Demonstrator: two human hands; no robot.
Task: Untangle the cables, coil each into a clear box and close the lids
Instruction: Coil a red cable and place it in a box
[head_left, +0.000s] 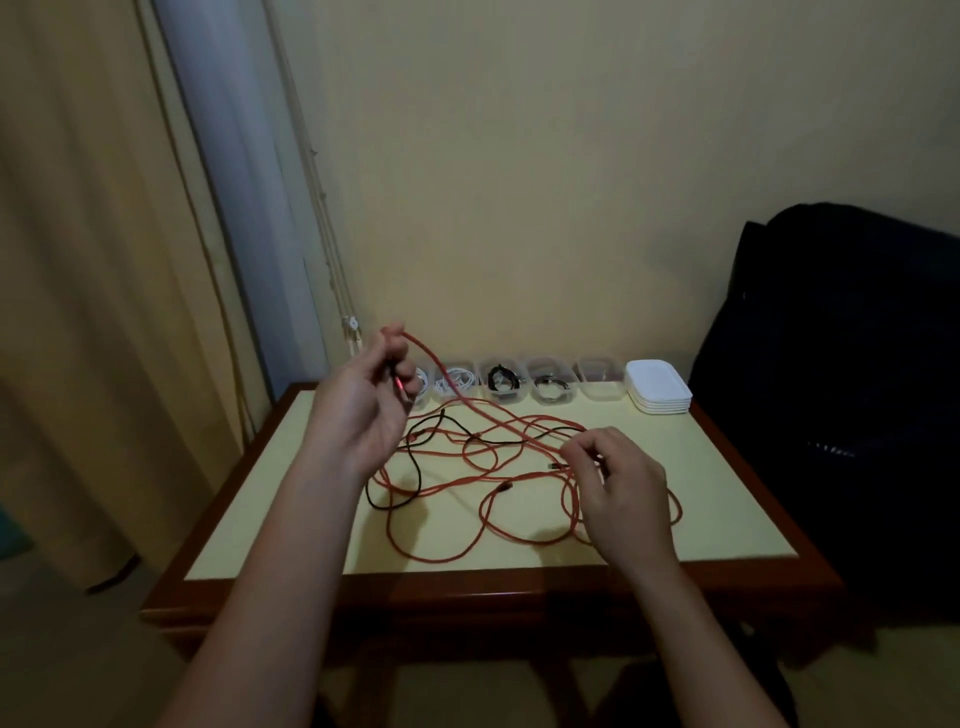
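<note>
Left hand (363, 405): we grip the red cable's (431, 356) end, raised above the table (727, 499).
Right hand (623, 488): we pinch a strand of the tangle (493, 467) on the table; colour unclear.
Boxes (550, 387): along the table's far edge.

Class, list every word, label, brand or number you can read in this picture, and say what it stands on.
Readable text: none.
Dark bag: a faint pale mark low on its side, too blurred to read.
Red cable, clear boxes, white lids: no print shows.
</note>
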